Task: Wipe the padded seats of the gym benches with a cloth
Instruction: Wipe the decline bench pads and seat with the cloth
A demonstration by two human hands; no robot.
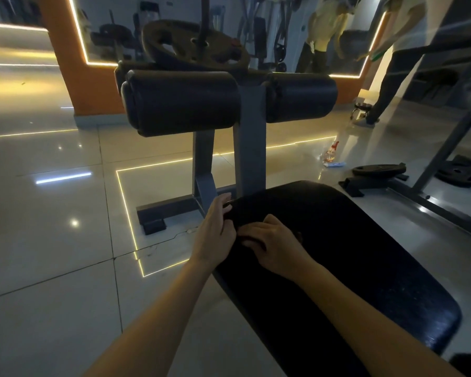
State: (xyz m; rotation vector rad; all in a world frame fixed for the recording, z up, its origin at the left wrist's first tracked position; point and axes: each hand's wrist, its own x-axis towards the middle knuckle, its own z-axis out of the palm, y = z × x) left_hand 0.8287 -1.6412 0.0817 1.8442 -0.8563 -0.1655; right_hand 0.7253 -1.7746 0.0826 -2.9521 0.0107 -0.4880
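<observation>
A black padded bench seat (pixel 351 254) slants from the lower right toward the middle of the head view. A dark cloth (pixel 245 210) lies at its far left end, barely distinct from the pad. My left hand (pixel 215 227) is at the seat's left edge, its fingers curled onto the cloth's edge. My right hand (pixel 269 240) rests on the cloth just to the right, fingers bent and pinching the fabric. How firmly either hand holds the cloth is hard to tell in the dim light.
Two black roller pads (pixel 182 102) on a grey steel frame (pixel 250 148) stand just beyond the seat, with a weight plate (pixel 196 44) above. A spray bottle (pixel 331 153) stands on the tiled floor. Weight plates (pixel 378 168) and another frame lie right. A person (pixel 397 63) stands far right.
</observation>
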